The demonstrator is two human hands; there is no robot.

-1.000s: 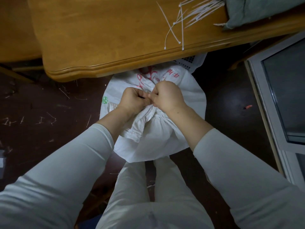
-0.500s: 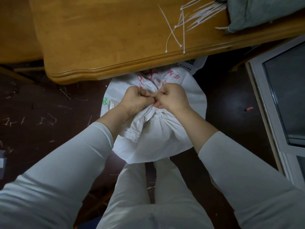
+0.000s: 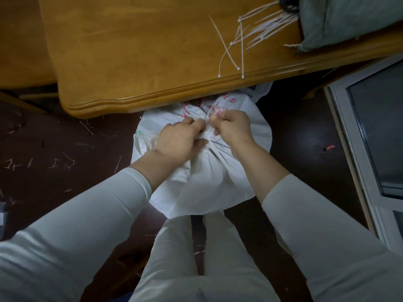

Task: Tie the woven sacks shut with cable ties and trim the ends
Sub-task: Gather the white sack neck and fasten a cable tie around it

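A white woven sack [image 3: 209, 184] with red print stands on the dark floor between my knees, half under the table edge. Its mouth is gathered into a bunch at the top. My left hand [image 3: 181, 140] grips the gathered neck from the left. My right hand [image 3: 233, 127] pinches the thin white tail of a cable tie [image 3: 209, 118] that runs up from the neck. The tie's loop around the neck is hidden by my fingers.
A wooden table [image 3: 141, 62] overhangs the sack's far side. Several loose cable ties [image 3: 242, 40] lie on it near a grey-green sack [image 3: 349, 20]. Cut tie ends [image 3: 52, 164] litter the floor at left. A white-framed glass panel [image 3: 370, 138] stands at right.
My hands have drawn apart a little. My right hand has moved right and away with the tie's tail, while my left hand has spread over the gathered neck.
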